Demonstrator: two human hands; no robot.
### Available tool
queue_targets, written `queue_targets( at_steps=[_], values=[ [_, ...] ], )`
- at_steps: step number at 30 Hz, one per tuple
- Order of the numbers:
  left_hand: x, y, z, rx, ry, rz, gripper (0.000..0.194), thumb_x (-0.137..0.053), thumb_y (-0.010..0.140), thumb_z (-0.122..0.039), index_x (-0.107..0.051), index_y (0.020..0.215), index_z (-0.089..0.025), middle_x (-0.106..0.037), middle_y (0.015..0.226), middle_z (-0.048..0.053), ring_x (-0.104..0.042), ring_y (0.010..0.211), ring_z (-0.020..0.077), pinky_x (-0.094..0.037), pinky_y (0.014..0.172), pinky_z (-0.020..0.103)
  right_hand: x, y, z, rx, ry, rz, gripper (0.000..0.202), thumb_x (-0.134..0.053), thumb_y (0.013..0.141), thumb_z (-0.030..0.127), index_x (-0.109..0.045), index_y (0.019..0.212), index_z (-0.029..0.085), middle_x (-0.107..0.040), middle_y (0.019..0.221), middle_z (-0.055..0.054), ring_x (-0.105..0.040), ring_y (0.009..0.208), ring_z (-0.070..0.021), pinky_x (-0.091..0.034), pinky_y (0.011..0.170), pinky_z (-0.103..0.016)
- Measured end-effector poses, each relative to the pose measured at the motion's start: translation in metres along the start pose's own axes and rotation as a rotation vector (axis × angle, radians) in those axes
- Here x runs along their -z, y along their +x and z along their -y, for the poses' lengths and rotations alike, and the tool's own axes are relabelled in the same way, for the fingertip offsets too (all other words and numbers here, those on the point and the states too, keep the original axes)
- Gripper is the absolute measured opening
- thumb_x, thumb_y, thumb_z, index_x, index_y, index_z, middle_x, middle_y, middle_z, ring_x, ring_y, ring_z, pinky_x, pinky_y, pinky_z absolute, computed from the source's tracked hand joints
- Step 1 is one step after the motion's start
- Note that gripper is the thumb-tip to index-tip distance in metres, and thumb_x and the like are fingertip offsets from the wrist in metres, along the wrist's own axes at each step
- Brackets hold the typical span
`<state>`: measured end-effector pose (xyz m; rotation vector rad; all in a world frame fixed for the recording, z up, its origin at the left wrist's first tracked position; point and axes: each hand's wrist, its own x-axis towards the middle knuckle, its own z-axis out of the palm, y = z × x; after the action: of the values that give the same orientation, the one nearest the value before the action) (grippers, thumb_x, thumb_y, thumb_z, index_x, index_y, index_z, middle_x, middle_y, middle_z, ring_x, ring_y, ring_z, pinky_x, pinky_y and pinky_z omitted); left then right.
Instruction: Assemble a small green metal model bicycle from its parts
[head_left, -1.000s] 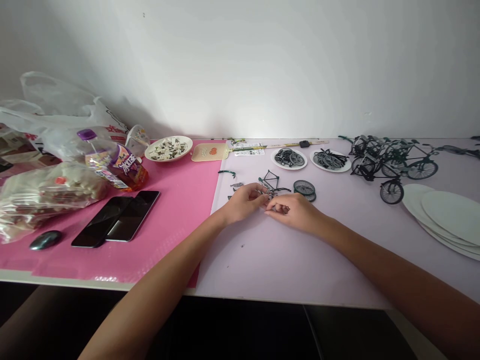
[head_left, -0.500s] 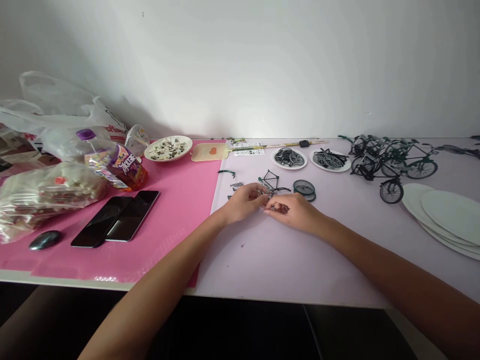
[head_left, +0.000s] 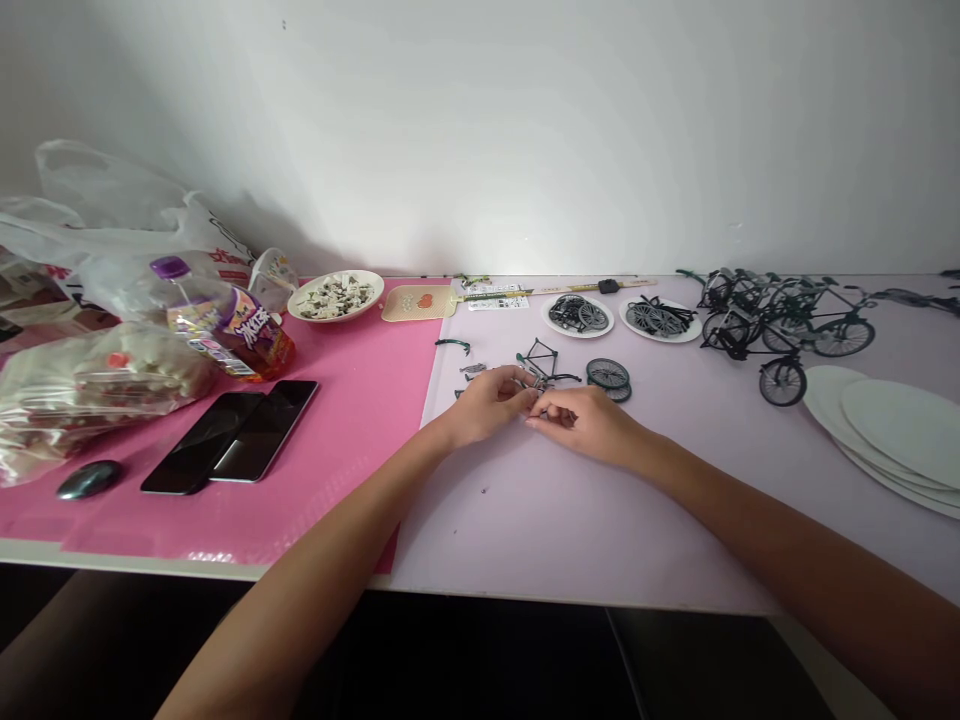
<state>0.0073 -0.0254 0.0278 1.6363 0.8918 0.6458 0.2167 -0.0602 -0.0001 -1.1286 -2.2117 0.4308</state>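
My left hand (head_left: 491, 404) and my right hand (head_left: 583, 420) meet fingertip to fingertip over the pale part of the table. Both are closed in a pinch on something too small to make out. Just beyond the fingers lies a small dark bicycle frame (head_left: 551, 365), partly hidden by my left hand. Two toy wheels (head_left: 608, 376) lie overlapped to its right. A curved green piece (head_left: 452, 344) rests to the left, and small grey parts (head_left: 472, 370) sit beside my left hand.
Plates of dark parts (head_left: 577, 315) (head_left: 660, 320) stand at the back. Assembled toy bicycles (head_left: 844, 333) and stacked white plates (head_left: 904, 430) are at right. Two phones (head_left: 264, 432), a mouse (head_left: 89, 480), a bottle (head_left: 225, 325) and a bowl (head_left: 335, 297) occupy the pink side.
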Motion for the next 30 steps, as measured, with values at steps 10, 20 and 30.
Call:
queue_targets(
  at_steps=[10,20,30],
  values=[
    [0.0001,-0.0009,-0.0003,-0.008,0.06,0.011,0.023,-0.063,0.094,-0.037,-0.064,0.104,-0.017,-0.067,0.075,0.0,-0.058,0.069,0.0135,-0.041,0.065,0.026,0.0013,-0.0001,0.0013,-0.028,-0.003,0.024,0.014,-0.069,0.093,0.031,-0.067,0.083,0.021,-0.066,0.07,-0.001,-0.057,0.063,-0.0156,-0.043,0.062,-0.03],
    [0.0009,0.0002,0.0011,-0.009,0.085,0.021,0.023,-0.062,0.094,-0.037,-0.063,0.106,-0.018,-0.069,0.08,0.001,-0.06,0.072,0.014,-0.042,0.066,0.026,0.0012,0.0006,0.0019,-0.036,0.02,0.041,0.014,-0.067,0.094,0.031,-0.066,0.083,0.021,-0.065,0.069,0.0,-0.057,0.062,-0.015,-0.043,0.061,-0.029],
    [0.0012,-0.001,0.002,-0.029,0.091,0.033,0.025,-0.061,0.094,-0.039,-0.063,0.106,-0.017,-0.069,0.08,0.001,-0.059,0.073,0.014,-0.043,0.068,0.026,0.0005,0.0003,0.0014,-0.044,0.025,0.045,0.015,-0.068,0.094,0.032,-0.066,0.083,0.021,-0.065,0.07,-0.001,-0.055,0.062,-0.0147,-0.042,0.061,-0.029]
  ],
)
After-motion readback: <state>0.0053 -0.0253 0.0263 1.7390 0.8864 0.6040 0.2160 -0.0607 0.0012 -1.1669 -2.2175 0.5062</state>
